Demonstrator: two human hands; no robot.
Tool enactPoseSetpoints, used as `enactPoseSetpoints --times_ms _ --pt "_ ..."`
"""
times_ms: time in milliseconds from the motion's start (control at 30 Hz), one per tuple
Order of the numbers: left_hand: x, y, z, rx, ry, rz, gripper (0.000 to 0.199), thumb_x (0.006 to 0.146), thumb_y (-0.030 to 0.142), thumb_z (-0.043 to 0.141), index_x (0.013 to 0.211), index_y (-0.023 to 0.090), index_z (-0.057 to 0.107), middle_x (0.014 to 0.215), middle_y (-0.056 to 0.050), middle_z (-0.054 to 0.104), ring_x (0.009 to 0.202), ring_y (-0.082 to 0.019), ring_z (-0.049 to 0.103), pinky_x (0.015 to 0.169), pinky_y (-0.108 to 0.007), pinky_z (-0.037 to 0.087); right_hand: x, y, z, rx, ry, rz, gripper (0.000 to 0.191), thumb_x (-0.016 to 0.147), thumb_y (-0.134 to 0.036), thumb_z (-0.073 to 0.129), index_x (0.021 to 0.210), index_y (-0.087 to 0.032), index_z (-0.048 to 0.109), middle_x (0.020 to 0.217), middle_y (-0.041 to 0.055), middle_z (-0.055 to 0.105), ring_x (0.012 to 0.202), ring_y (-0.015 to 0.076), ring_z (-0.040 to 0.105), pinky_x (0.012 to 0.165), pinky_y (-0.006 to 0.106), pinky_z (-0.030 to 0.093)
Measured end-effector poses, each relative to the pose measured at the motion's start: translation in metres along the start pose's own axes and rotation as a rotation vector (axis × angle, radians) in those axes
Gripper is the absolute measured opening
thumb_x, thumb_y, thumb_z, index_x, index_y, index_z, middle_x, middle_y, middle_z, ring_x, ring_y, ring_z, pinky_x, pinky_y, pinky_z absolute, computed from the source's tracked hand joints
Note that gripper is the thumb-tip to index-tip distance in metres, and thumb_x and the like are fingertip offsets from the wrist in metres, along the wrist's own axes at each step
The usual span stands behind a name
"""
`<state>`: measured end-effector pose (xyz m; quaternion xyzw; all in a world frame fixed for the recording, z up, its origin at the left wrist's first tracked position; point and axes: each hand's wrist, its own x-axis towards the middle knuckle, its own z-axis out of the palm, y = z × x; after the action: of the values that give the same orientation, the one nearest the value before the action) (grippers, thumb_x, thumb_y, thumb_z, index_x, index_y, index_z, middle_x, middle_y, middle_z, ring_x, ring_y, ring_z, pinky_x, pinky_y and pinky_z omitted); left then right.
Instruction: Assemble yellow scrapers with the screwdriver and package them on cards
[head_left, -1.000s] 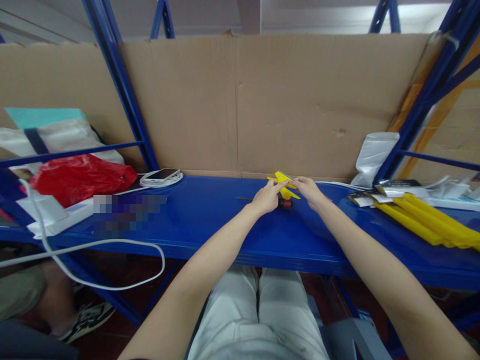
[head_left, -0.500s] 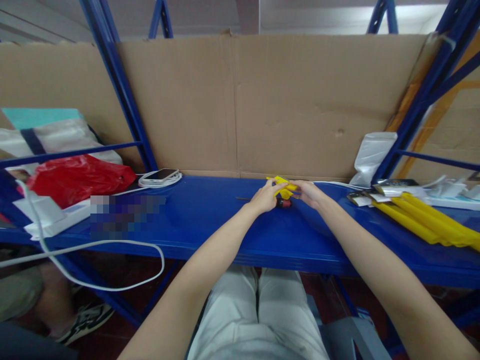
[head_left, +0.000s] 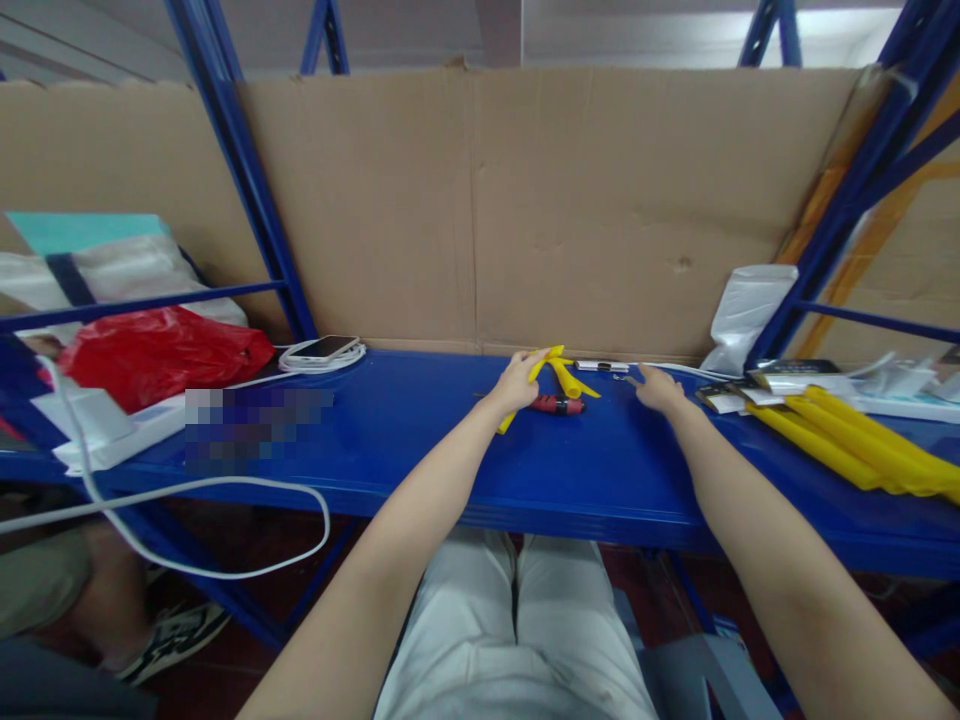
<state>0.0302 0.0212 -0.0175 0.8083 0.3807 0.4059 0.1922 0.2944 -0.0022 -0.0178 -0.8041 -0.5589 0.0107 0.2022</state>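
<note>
My left hand point(head_left: 517, 382) is closed on a limp yellow piece point(head_left: 571, 382), parts of which stick out above, below and to the right of the fingers. Just under it on the blue shelf point(head_left: 420, 420) lies a red and black screwdriver handle point(head_left: 559, 405). My right hand point(head_left: 657, 388) is at the back of the shelf, fingers pointing left, by some small metallic bits point(head_left: 621, 378); whether it pinches one is too small to tell. A small white and black item point(head_left: 602, 366) lies between the hands near the cardboard.
Yellow sleeves point(head_left: 862, 440) and packets lie at the right. On the left are a phone point(head_left: 327, 347) on a coiled white cable, a red bag point(head_left: 165, 355) and a power strip point(head_left: 142, 437). A cardboard wall point(head_left: 585, 220) stands behind. A person's leg shows lower left.
My right hand has let go of the yellow piece and moved right. My left hand has shifted slightly left with the piece, uncovering more of the screwdriver and the white and black item.
</note>
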Motion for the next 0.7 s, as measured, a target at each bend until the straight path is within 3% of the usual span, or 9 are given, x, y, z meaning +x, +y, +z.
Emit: enactPoseSetpoints --times_ms 233,433,700 --pt "0.002 -0.004 0.0 -0.053 0.027 -0.008 0.071 0.068 -0.004 0.048 0.135 0.019 0.05 0.123 -0.01 0.052 0.119 -0.022 0.049 0.108 -0.039 0.035 0.001 -0.004 0.011 -0.102 -0.104 -0.078 0.053 0.09 -0.016 0.031 0.143 -0.02 0.039 0.149 0.0132 0.036 0.141 0.0286 0.025 0.108 0.063 0.021" --pt "0.002 -0.005 0.001 -0.048 0.041 0.019 0.072 0.066 -0.005 0.048 0.134 0.02 0.052 0.121 -0.01 0.055 0.121 -0.023 0.048 0.107 -0.04 0.035 0.004 -0.005 0.015 -0.172 -0.122 -0.141 0.05 0.09 -0.016 0.03 0.135 -0.019 0.05 0.143 0.0138 0.045 0.135 0.0304 0.037 0.106 0.062 0.027" --pt "0.003 -0.006 0.003 -0.041 0.043 0.068 0.073 0.065 -0.005 0.049 0.133 0.022 0.052 0.12 -0.009 0.057 0.119 -0.022 0.049 0.106 -0.04 0.035 -0.002 -0.013 0.007 -0.264 -0.054 -0.223 0.044 0.085 -0.01 0.037 0.121 -0.014 0.062 0.133 0.0164 0.054 0.126 0.0311 0.047 0.1 0.049 0.04"
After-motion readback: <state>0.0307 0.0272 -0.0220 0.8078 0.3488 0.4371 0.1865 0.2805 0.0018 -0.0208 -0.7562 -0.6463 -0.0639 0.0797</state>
